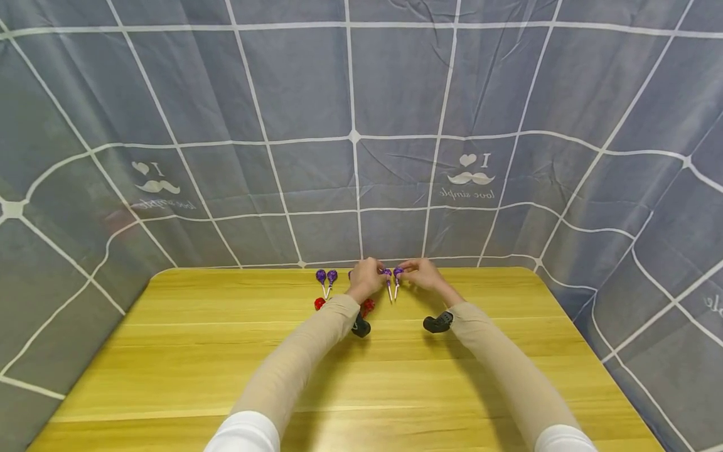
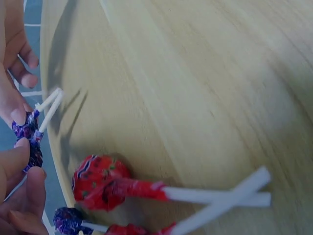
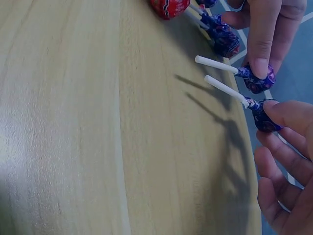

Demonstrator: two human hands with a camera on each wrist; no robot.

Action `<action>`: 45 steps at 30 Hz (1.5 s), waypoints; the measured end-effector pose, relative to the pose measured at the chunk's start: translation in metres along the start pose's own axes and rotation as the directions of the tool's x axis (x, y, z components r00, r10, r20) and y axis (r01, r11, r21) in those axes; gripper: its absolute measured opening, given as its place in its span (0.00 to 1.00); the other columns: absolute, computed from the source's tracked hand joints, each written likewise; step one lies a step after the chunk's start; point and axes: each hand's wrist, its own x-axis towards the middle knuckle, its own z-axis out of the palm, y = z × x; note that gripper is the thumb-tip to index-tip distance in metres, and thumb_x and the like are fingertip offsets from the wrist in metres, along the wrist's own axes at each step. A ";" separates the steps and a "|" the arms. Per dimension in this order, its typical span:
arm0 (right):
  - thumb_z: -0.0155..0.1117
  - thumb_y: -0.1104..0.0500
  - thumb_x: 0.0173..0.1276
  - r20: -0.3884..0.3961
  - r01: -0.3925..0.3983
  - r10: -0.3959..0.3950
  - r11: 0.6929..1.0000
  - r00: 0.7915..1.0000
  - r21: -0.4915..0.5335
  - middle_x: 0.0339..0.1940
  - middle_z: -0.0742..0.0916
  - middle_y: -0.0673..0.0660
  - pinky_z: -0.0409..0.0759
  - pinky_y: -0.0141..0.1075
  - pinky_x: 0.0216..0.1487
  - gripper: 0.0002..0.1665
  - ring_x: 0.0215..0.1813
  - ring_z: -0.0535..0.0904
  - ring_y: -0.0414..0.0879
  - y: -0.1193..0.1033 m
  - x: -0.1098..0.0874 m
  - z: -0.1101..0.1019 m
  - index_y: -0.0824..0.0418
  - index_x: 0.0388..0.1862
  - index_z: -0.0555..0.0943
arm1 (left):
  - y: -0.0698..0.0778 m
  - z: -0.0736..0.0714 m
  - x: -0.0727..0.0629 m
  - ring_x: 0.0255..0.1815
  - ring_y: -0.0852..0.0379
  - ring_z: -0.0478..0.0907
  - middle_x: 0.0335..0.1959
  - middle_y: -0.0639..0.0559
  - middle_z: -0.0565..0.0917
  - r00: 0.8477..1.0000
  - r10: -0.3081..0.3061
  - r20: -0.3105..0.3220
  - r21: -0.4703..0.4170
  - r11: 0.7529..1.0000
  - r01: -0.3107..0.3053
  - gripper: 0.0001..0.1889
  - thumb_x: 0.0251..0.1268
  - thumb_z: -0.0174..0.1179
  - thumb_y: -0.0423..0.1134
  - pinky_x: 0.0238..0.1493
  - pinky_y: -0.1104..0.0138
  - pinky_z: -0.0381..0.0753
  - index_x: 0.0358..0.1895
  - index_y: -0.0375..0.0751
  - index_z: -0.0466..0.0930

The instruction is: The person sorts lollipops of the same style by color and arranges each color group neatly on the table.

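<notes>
Near the table's far edge, my left hand (image 1: 368, 276) pinches a purple-wrapped lollipop (image 3: 259, 81) by its round head. Just to its right, my right hand (image 1: 423, 275) holds a second purple lollipop (image 3: 265, 117) between thumb and fingers. Both heads are close together, and their white sticks (image 3: 222, 90) point back over the table, casting shadows on the wood. In the left wrist view the two sticks meet at their ends. Below my left hand lie red-wrapped lollipops (image 2: 100, 181) with crossed sticks, beside another purple lollipop (image 2: 69, 220); in the head view my left arm partly hides these.
Two more purple lollipops (image 1: 326, 276) lie to the left at the far edge, with a red lollipop (image 1: 320, 304) just below them. The wooden table (image 1: 226, 364) ends at a grey curtain (image 1: 316, 176) with white lines. Black devices (image 1: 438, 322) sit at both wrists.
</notes>
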 end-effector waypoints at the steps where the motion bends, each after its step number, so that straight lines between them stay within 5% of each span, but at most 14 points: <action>1: 0.66 0.63 0.63 0.002 -0.003 0.003 1.000 1.000 0.003 0.40 0.87 0.69 0.76 0.33 0.25 0.18 0.26 0.80 0.48 0.000 0.000 0.001 0.72 0.50 0.81 | 0.001 0.001 0.000 0.40 0.51 0.84 0.40 0.50 0.89 1.000 -0.001 0.003 0.000 1.000 0.001 0.13 0.61 0.66 0.44 0.34 0.62 0.80 0.46 0.45 0.87; 9: 0.65 0.63 0.63 -0.018 -0.034 0.035 0.999 0.999 0.021 0.40 0.88 0.68 0.76 0.32 0.24 0.18 0.26 0.81 0.48 0.003 -0.004 0.008 0.72 0.50 0.81 | 0.006 0.003 -0.002 0.41 0.49 0.85 0.45 0.47 0.88 1.000 -0.029 0.007 -0.007 1.000 0.029 0.14 0.60 0.67 0.43 0.31 0.65 0.79 0.47 0.43 0.86; 19: 0.66 0.64 0.62 -0.048 -0.036 0.036 0.999 0.998 0.000 0.40 0.88 0.68 0.75 0.28 0.25 0.18 0.26 0.79 0.40 0.002 -0.001 0.014 0.73 0.48 0.81 | 0.005 0.008 0.001 0.46 0.48 0.84 0.44 0.48 0.88 0.999 -0.020 -0.036 0.056 0.998 0.022 0.13 0.57 0.69 0.42 0.43 0.59 0.82 0.44 0.43 0.87; 26: 0.68 0.62 0.61 -0.069 -0.033 0.030 0.999 0.997 -0.036 0.39 0.88 0.67 0.76 0.28 0.27 0.17 0.27 0.80 0.38 0.002 -0.002 0.017 0.71 0.47 0.83 | -0.001 0.015 0.011 0.40 0.49 0.85 0.39 0.48 0.89 0.999 -0.039 0.020 0.116 0.993 0.036 0.10 0.54 0.71 0.43 0.36 0.61 0.82 0.37 0.43 0.89; 30: 0.68 0.61 0.61 -0.092 -0.050 0.045 0.998 0.995 -0.050 0.36 0.88 0.65 0.75 0.29 0.25 0.18 0.25 0.78 0.39 0.001 -0.003 0.017 0.70 0.47 0.83 | -0.008 0.028 0.022 0.36 0.50 0.84 0.33 0.49 0.88 1.000 0.018 -0.020 0.171 0.985 -0.015 0.08 0.52 0.72 0.43 0.32 0.61 0.81 0.31 0.42 0.88; 38: 0.68 0.60 0.60 -0.094 -0.080 0.074 0.995 0.993 -0.053 0.32 0.88 0.63 0.73 0.29 0.24 0.18 0.21 0.77 0.40 0.002 -0.006 0.017 0.70 0.47 0.83 | 0.005 0.015 0.003 0.38 0.48 0.85 0.33 0.47 0.88 0.999 0.020 -0.042 0.165 0.986 -0.012 0.08 0.58 0.68 0.42 0.36 0.59 0.82 0.31 0.40 0.87; 45: 0.68 0.61 0.60 -0.085 -0.081 0.077 0.996 0.993 -0.044 0.30 0.88 0.62 0.73 0.29 0.23 0.19 0.21 0.77 0.41 0.005 -0.007 0.016 0.70 0.48 0.82 | 0.009 0.010 -0.001 0.40 0.50 0.84 0.38 0.48 0.88 1.000 -0.002 -0.010 0.185 0.983 0.003 0.10 0.58 0.68 0.44 0.36 0.61 0.82 0.38 0.41 0.87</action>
